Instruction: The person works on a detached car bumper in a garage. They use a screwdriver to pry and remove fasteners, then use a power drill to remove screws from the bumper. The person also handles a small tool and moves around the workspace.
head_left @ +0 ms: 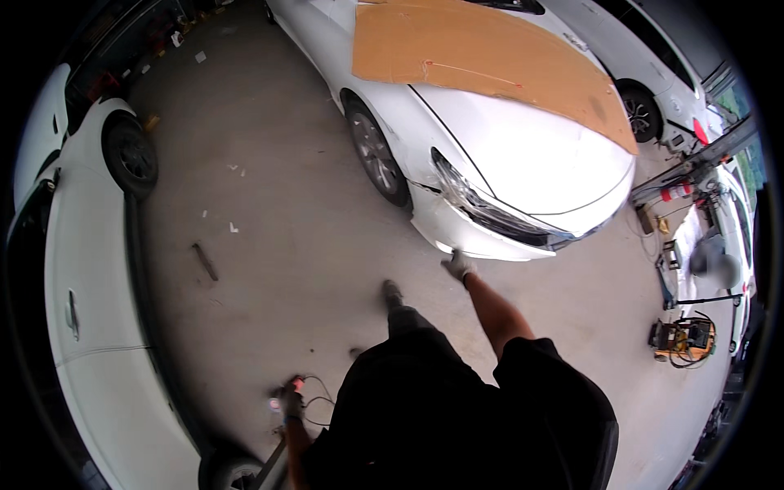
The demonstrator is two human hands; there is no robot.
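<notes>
At lower left I had the left hand (pixel 290 400) closed around a red corded tool (pixel 297 382), its outline blurred; I judged it compact, stiff and fairly weighty, best held round its body. Near the centre, the right hand (pixel 459 265) was at the lower edge of the white bumper (pixel 486 242); whether its fingers gripped or merely rested there, I could not tell. The bumper, just right of centre, seemed light, springy, slick and easily scratched; I favoured its lower edge, away from the headlight (pixel 490 214). Beyond, brown cardboard (pixel 482 53) lay over the bonnet (pixel 523 155), toward the top.
</notes>
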